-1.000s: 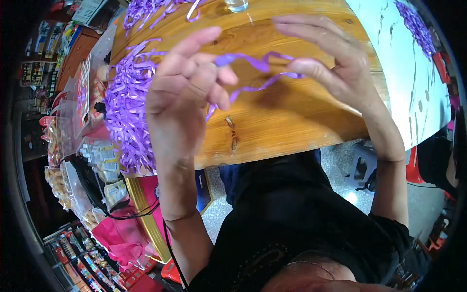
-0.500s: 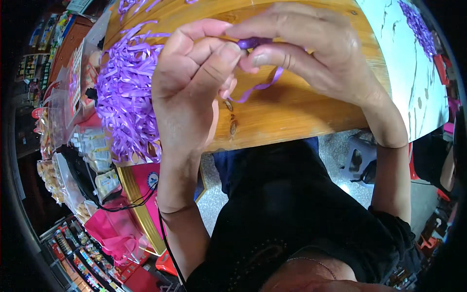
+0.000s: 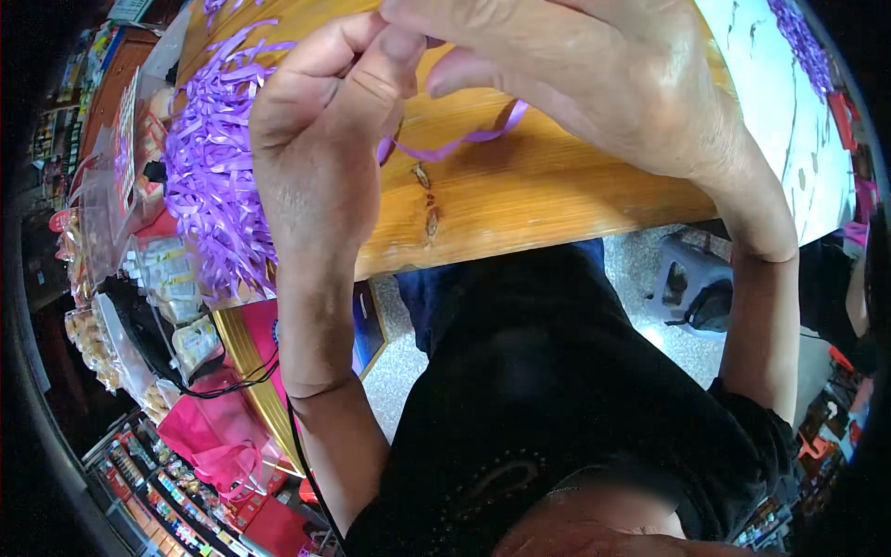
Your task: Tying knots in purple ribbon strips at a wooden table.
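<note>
At the top of the view, over the wooden table [image 3: 520,195], my two hands meet at the fingertips. My left hand [image 3: 320,139] is closed, thumb against bent fingers, around a narrow purple ribbon [image 3: 455,146]. From beneath its fingers the ribbon curves rightward and passes behind my right hand [image 3: 594,84]. The right hand's fingers are bent, with the index tip against the left thumb and a dark purple bit of ribbon between index and thumb. The upper edge cuts off part of this hand. A large heap of purple ribbon strips [image 3: 218,167] lies left of my left hand.
At the right, a white marbled surface [image 3: 789,167] carries another purple ribbon pile [image 3: 800,42]. Packaged goods [image 3: 181,288] and a pink bag [image 3: 218,441] stand along the left. A grey stool [image 3: 689,278] is below the table. A black cable [image 3: 302,446] runs by my left arm.
Both hands have moved up in the view, the left one also leftward. My right thumb has come away from the left fingertips, and the ribbon loop between the hands is mostly out of sight.
</note>
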Available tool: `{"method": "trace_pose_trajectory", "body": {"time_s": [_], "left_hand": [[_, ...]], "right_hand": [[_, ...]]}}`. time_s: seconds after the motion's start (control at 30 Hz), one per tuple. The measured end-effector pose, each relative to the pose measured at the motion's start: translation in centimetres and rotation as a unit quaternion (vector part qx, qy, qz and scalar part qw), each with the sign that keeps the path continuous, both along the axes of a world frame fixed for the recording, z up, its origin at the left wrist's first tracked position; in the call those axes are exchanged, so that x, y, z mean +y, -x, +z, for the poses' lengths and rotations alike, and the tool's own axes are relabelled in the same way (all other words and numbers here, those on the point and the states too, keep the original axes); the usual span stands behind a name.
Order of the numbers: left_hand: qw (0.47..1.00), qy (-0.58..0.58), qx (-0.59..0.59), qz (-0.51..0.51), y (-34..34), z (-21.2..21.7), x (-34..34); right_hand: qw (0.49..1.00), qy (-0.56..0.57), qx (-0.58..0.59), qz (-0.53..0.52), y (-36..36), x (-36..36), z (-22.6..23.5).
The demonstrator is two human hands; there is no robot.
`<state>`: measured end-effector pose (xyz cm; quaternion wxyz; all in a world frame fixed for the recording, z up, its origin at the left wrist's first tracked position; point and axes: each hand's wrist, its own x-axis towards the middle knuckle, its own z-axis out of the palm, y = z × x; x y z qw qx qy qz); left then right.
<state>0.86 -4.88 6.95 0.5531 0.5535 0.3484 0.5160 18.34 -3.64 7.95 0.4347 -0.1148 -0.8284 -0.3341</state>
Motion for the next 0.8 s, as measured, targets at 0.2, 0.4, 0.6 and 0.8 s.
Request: {"method": "trace_pose_trajectory", "body": {"time_s": [0.2,0.4,0.6,0.8], "left_hand": [[0.999,-0.015,-0.016,-0.049,2.1,-1.3,1.5],[0.989,-0.096,-0.017,-0.114,2.5,-2.3,0.4],[0.998,-0.063,0.007,-0.009,6.4,-2.3,1.8],[0.993,0.053,-0.007,0.103,6.2,-3.0,0.5]], "right_hand": [[0.999,0.030,-0.017,-0.038,-0.6,0.2,0.5],[0.957,0.281,0.069,0.037,0.6,-3.3,0.2],[0.949,0.279,-0.047,-0.142,-3.5,-3.3,-0.3],[0.895,0.382,0.049,-0.226,-4.7,-3.2,-0.7]]}}
